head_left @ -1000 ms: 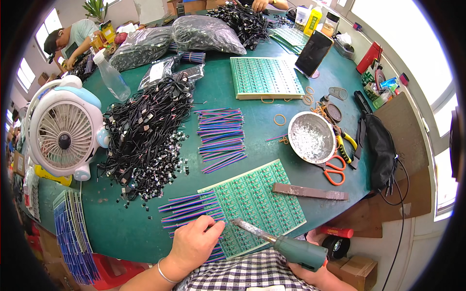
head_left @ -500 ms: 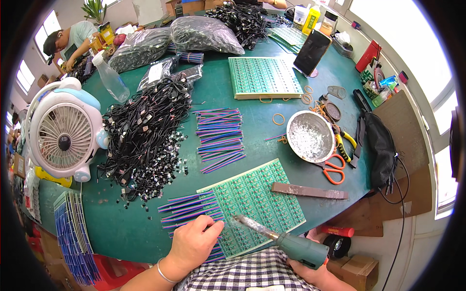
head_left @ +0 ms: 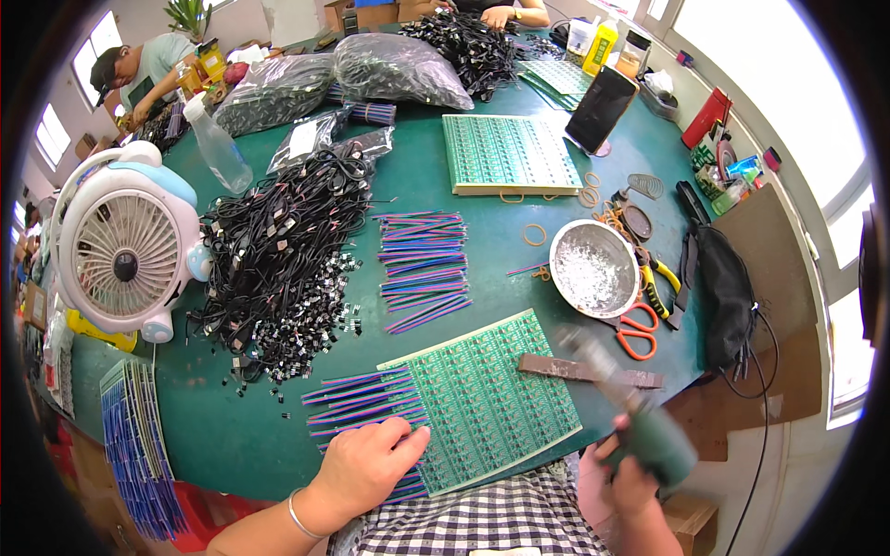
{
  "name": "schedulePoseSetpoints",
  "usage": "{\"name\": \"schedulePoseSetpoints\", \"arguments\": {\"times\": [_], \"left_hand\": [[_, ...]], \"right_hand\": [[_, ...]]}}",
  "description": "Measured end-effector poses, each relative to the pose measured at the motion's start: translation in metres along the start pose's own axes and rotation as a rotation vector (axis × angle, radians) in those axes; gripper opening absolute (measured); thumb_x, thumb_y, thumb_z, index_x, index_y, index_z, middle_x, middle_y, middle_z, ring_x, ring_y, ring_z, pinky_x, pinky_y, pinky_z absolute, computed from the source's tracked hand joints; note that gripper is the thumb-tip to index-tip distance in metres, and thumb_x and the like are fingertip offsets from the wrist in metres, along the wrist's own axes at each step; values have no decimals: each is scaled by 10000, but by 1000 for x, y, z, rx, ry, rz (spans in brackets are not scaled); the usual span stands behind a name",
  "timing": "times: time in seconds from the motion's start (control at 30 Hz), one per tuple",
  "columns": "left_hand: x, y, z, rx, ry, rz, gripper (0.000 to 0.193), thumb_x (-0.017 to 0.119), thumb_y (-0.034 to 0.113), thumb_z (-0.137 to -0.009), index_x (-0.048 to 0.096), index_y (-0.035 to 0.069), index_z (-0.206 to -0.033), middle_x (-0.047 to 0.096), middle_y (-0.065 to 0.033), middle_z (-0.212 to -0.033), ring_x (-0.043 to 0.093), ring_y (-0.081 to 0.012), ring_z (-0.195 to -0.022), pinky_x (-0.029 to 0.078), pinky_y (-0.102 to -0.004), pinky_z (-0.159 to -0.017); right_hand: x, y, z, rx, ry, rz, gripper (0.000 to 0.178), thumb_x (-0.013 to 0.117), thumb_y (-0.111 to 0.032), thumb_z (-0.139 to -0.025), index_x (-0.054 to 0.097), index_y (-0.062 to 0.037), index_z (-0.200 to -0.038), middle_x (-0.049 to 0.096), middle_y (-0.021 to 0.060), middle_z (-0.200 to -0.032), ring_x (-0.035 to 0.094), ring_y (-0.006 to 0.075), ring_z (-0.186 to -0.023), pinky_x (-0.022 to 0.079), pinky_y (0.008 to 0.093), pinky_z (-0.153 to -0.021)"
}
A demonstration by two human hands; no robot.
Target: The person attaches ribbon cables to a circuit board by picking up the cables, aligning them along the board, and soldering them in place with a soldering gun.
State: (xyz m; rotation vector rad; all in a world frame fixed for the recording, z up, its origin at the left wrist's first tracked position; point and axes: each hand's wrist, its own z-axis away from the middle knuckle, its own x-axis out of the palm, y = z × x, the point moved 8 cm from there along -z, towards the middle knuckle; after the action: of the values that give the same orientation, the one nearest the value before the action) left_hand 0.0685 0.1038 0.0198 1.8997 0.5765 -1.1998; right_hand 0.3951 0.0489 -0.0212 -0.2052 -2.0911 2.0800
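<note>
Fingers [head_left: 397,432] curled, I've the circuit-board panel [head_left: 491,398] flat at 6 o'clock, presumably for reach, soldering iron [head_left: 660,445] gripped in right hand [head_left: 635,484] at 4, clear of it, left hand [head_left: 364,468] over wires [head_left: 362,401] at 7, likely steadying them, any pinch hidden.

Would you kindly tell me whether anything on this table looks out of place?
Slightly: the brown bar lies slanted across the right edge of the circuit board, perhaps deliberately, and a stray wire lies left of the metal bowl, apart from the wire rows.
</note>
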Motion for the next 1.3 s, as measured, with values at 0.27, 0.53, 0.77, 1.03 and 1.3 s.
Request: {"name": "schedulePoseSetpoints", "arguments": {"times": [0.27, 0.53, 0.77, 1.03, 1.3], "left_hand": [[-2, 6, -4, 162, -91, -131, 235, 699, 152, -809, 725, 116, -1040, 623, -18, -872, 640, -165, -648, 508, -300, -528], [-3, 7, -6, 202, -100, -144, 231, 685, 163, -806, 704, 107, -1030, 577, -6, -827, 608, -153, -646, 489, -302, -517], [-3, 8, -6, 204, -94, -154, 220, 665, 174, -827, 701, 111, -1034, 551, 0, -800, 588, -148, -655, 478, -301, -516], [-2, 8, -6, 205, -101, -160, 220, 667, 175, -825, 703, 112, -1033, 544, 1, -790, 585, -147, -644, 474, -301, -512], [-1, 7, -5, 184, -102, -149, 229, 676, 163, -819, 711, 111, -1040, 574, -8, -818, 594, -157, -630, 477, -309, -511]], "right_hand": [[33, 21, 46, -263, -481, 507, 224, 745, -135, -847, 718, 2, -1022, 751, 108, -957, 729, 260, -841, 577, 376, -807], [46, 20, 55, -472, -501, 772, 226, 790, -138, -787, 746, -65, -997, 749, 104, -956, 721, 300, -854, 574, 404, -822], [57, 5, 50, -525, -528, 782, 200, 777, -126, -793, 754, -80, -986, 747, 84, -925, 717, 285, -824, 566, 390, -762], [62, -6, 39, -395, -473, 684, 166, 775, -107, -766, 751, -75, -927, 729, 97, -868, 687, 291, -697, 543, 384, -656], [26, -7, 34, -91, -157, 239, 391, 686, -212, -943, 561, 41, -1214, 680, 100, -946, 646, 163, -721, 540, 315, -650]]}}
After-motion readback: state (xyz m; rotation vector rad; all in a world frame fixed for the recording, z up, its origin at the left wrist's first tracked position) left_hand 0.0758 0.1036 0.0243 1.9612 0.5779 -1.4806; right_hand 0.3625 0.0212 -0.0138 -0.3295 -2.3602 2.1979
